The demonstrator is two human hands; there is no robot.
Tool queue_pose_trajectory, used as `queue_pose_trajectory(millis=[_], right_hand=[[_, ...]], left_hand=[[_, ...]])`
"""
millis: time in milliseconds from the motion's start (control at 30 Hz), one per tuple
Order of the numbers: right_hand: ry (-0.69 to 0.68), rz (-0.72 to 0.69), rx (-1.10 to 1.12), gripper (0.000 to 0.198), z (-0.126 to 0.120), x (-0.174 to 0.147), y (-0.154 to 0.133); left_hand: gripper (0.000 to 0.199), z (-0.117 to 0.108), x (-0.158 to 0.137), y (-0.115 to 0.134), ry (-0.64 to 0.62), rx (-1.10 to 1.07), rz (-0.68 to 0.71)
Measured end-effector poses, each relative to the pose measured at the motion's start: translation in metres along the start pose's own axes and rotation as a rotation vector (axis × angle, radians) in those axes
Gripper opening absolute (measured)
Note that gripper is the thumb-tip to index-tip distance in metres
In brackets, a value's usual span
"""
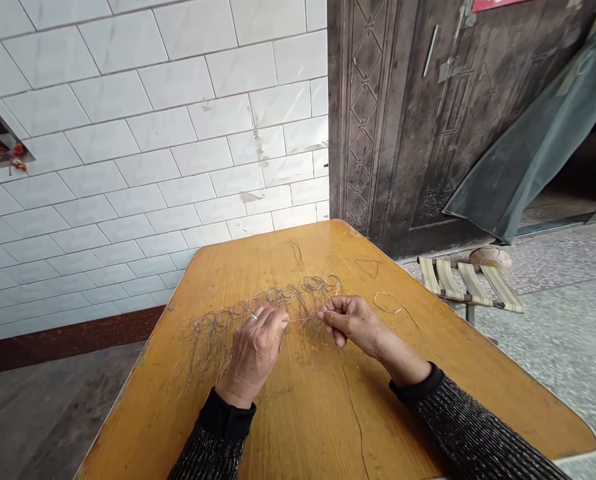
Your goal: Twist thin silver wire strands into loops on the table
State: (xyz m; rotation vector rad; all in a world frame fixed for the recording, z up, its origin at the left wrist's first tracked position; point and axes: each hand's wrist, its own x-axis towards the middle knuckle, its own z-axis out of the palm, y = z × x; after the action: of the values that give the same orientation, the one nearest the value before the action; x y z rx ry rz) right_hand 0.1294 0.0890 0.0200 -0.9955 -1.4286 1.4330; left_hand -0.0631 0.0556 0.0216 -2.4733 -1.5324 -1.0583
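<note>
**Thin wire strand (302, 319) drawn taut between left hand (258, 347) and right hand (353, 320), mid-table**

Around the work, a yellow-brown wooden table (298, 420) with rounded corners. At the far edge, a white tiled wall (178, 153) close by; past the far right corner, a dark patterned door (378, 133). Along the left edge, a strip of bare wood outside the forearm. Beyond the right edge, near it, a strap-seated stool (471, 283). Most room for moving on the near side, between two dark knitted sleeves (208, 437), with only a long dark strand (353, 400) running down through it; whether joined to the held strand, impossible to tell.

In the left hand, fingers curled into a loose fist, thumb pressed to forefinger on one end of the strand. In the right hand, thumb and forefinger pinched together on the other end, remaining fingers loosely bent.

Very fine and pale, nearly straight across the short gap. Just behind and to the left, partly hidden by the left hand, a slanting row of looped wires (205, 323): round, overlapping rings at the top, thin loose tails fanned toward the near side. Right of the right hand, apart, a single curled wire (397, 311). Farther back, thin bent pieces (298, 252).
</note>
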Motion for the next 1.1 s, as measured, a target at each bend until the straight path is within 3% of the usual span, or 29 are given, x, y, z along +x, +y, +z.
queue_pose_trajectory(millis=[233,467,567,700,867,1100], right_hand=[[0.02,-0.013,-0.023,0.025,0.002,0.003,0.005],[-0.016,-0.029,-0.016,0.028,0.008,0.004,0.01],[-0.06,-0.031,-0.011,0.037,0.01,0.002,0.013],[-0.241,0.037,-0.086,0.055,0.014,-0.001,0.021],[-0.277,0.112,-0.141,0.038,0.024,-0.007,0.028],[-0.264,0.109,-0.233,0.031,0.025,-0.026,0.008]], left_hand=[[0.019,-0.001,0.0,0.001,0.01,-0.397,-0.173],[0.017,0.007,-0.001,0.002,-0.026,-0.238,-0.167],[0.019,0.008,0.0,0.0,0.083,-0.2,-0.22],[0.018,0.004,0.001,-0.008,0.257,-0.225,-0.315],[0.022,0.002,0.002,-0.026,0.381,-0.262,-0.404],[0.019,0.0,0.002,-0.036,0.428,-0.248,-0.419]])
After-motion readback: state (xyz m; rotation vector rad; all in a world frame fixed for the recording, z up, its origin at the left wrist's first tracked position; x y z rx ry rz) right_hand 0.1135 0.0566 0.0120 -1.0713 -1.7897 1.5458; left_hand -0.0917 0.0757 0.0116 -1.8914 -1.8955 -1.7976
